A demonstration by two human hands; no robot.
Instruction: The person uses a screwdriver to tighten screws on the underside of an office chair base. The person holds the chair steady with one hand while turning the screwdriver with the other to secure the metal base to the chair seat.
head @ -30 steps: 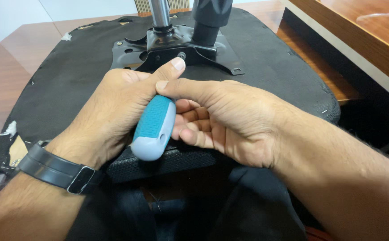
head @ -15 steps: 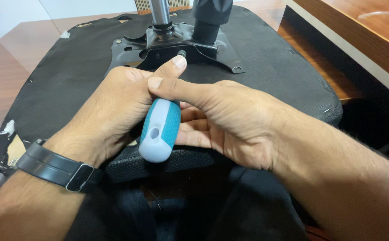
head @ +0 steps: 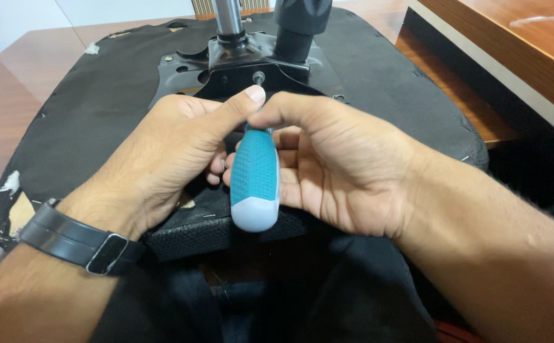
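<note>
Currently screwdriver (head: pixel 255 181) lies btwn both hands, long axis running away from the body, pale butt end nearest camera, tip aimed at screw (head: pixel 258 77) on black metal plate (head: pixel 239 60) of upturned chair seat (head: pixel 99 108). Left hand (head: pixel 175 152) thumb lies over shaft end, fingers curled. Right hand (head: pixel 334 165) cups handle from right, fingers wrapped loosely. Tip hidden; contact w/ screw can't tell.

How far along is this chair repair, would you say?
Done: the chair seat lies upside down with its metal plate exposed. In hand: the left hand and right hand together hold a teal-handled screwdriver aimed at a screw in that plate. Left: the screw sits in the plate; whether it is tight or loose cannot be told.
</note>
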